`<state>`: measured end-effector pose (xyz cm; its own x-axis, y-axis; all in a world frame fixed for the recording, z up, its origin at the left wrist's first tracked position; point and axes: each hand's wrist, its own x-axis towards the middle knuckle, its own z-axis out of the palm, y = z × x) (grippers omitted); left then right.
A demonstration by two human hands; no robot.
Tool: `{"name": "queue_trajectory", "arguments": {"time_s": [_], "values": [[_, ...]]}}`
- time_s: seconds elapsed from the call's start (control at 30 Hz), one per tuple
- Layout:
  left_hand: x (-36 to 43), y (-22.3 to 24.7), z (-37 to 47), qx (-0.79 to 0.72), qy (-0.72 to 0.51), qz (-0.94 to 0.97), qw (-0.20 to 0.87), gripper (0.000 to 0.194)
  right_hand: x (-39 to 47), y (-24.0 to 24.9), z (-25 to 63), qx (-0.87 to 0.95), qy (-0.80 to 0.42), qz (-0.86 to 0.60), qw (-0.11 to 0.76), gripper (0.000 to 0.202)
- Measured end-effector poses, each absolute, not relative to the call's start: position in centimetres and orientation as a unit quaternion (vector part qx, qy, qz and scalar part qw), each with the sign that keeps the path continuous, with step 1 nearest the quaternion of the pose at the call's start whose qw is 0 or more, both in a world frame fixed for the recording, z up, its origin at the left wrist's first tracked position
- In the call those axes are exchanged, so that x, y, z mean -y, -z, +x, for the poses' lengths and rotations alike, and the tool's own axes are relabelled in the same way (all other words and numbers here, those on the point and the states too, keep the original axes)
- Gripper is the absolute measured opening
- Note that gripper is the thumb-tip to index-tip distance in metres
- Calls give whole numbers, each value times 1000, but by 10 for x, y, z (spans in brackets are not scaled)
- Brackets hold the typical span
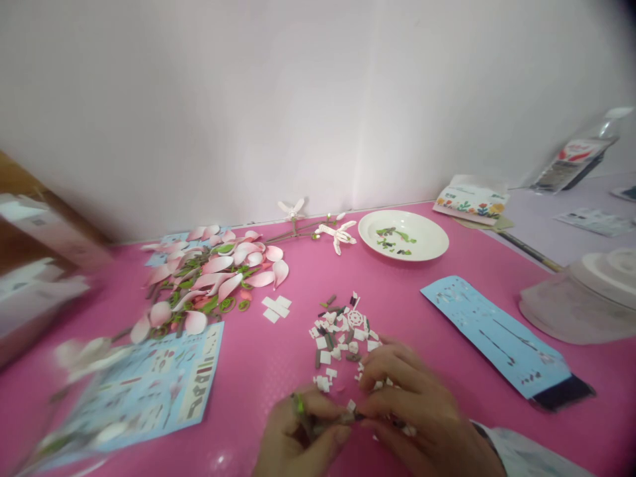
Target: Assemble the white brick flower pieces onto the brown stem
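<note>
At the near edge of the view, my left hand is closed around a small grey-brown brick-built stem. A bright green bit shows at its fingers; whether it belongs to the stem I cannot tell. My right hand pinches the stem's other end, where a dark piece and a small white piece show. Its fingers hide part of the join. Just beyond both hands lies a loose pile of small white and grey-brown building bricks, including a round white lattice piece. Some bricks lie under my right hand.
Pink petal pieces heap at left, near white tiles and a blue instruction sheet. Flowered branches lie by the wall. A white plate holds green bits. A blue booklet and lidded container stand right.
</note>
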<state>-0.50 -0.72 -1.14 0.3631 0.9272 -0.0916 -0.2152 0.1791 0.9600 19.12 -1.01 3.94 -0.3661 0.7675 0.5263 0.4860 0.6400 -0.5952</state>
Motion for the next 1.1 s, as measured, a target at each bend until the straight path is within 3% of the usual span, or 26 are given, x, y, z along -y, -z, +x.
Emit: {"name": "queue_trajectory", "arguments": {"time_s": [0.53, 0.83, 1.0, 1.1], "values": [[10, 17, -6, -384, -399, 498, 667, 4, 8, -33, 192, 806, -229, -343, 425, 9], [11, 6, 0, -391, -411, 438, 697, 4, 9, -44, 192, 803, -194, -385, 412, 6], [10, -9, 7, -463, -462, 398, 643, 25, 6, -48, 206, 737, -149, -499, 432, 8], [9, -13, 7, -497, -435, 365, 656, 35, 3, -49, 214, 699, -201, -554, 405, 10]]}}
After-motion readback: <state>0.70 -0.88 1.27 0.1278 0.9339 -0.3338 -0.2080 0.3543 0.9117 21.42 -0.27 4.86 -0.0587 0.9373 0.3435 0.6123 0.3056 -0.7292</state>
